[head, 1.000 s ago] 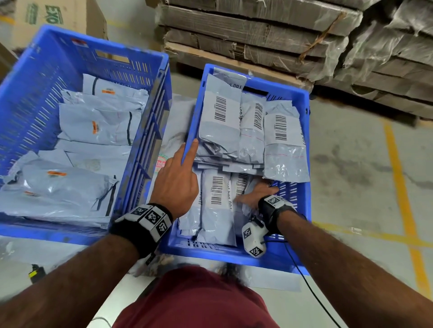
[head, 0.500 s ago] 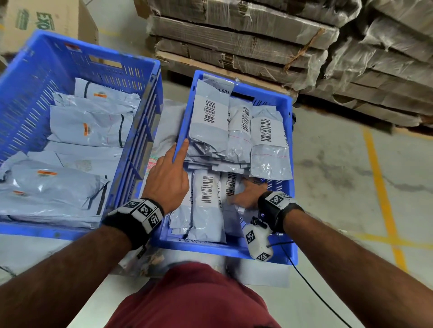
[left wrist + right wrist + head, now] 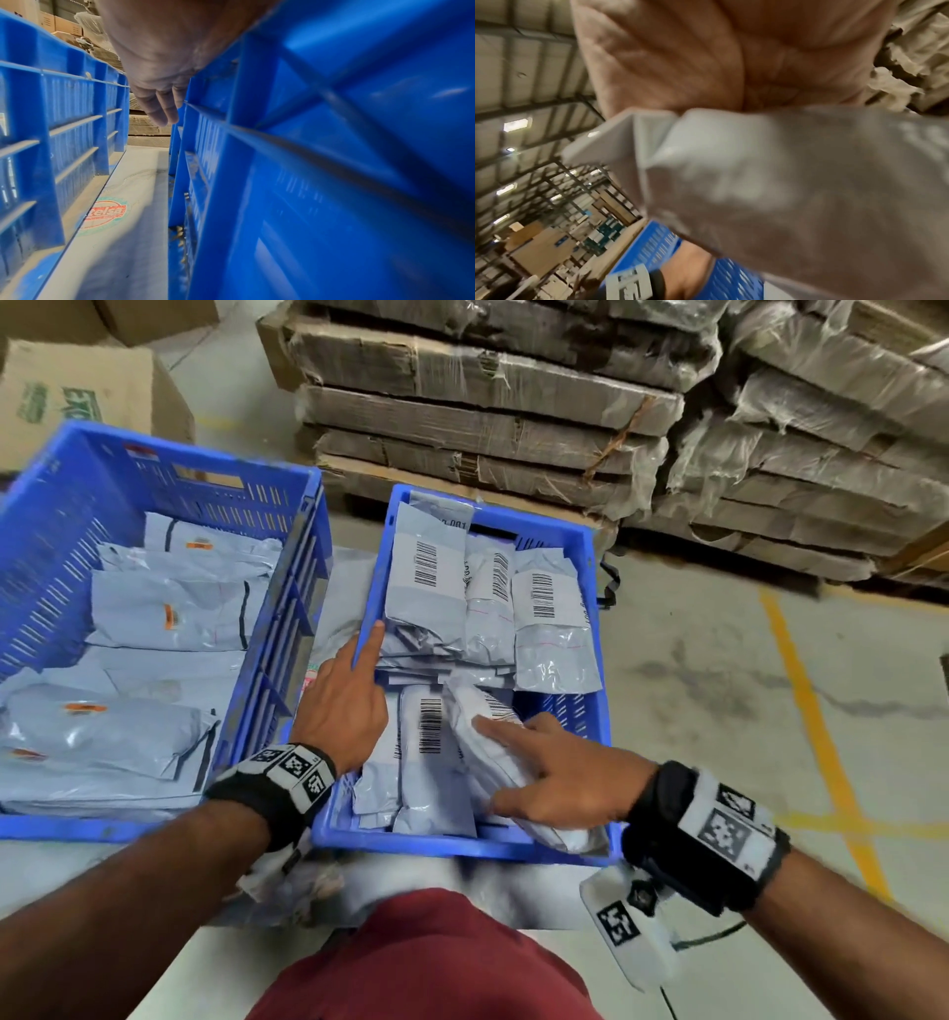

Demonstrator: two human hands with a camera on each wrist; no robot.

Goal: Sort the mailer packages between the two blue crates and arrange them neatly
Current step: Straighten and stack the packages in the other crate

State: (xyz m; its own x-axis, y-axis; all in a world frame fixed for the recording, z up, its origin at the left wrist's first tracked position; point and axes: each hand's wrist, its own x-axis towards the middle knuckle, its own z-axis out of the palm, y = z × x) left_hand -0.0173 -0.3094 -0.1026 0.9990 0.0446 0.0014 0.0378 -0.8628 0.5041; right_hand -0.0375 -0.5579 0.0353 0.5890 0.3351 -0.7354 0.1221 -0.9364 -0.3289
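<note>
Grey polythene mailer [image 3: 485,762], likely light, soft and slippery: right hand [image 3: 560,778] grips its padded middle; left hand [image 3: 341,711], fingers [image 3: 159,109] straight, steadies the right crate [image 3: 595,618].

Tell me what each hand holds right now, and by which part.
The right hand grips a tilted grey mailer around its middle. The left hand holds nothing; it rests on the left rim of the right crate.

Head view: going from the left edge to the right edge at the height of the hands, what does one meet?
Large blue crate → left hand → right hand holding a mailer → yellow floor line.
</note>
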